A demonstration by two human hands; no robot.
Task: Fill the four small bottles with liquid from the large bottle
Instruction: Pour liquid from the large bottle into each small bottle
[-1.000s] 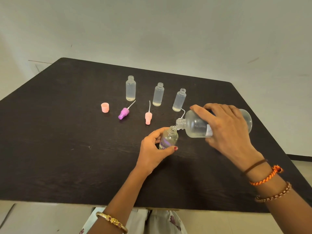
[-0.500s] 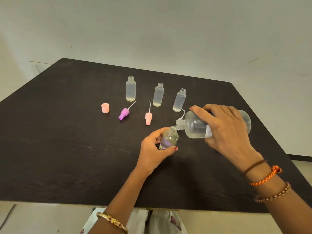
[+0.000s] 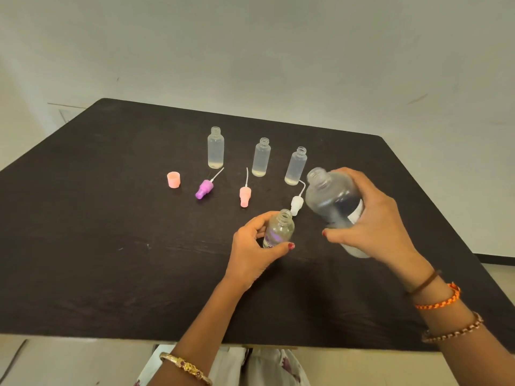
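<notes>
Dark table (image 3: 111, 246) bears translucent, uncapped large bottle (image 3: 331, 201).

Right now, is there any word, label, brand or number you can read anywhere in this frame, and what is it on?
No text is legible.
Large bottle: a white label patch under the right hand, too blurred to read.
Small bottle in the left hand: a purple mark, print unreadable.
The other three small bottles: no print visible.

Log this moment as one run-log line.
left hand: holds small bottle upright on table | right hand: holds large bottle, mouth up, not pouring | three small bottles: standing uncapped behind
</notes>
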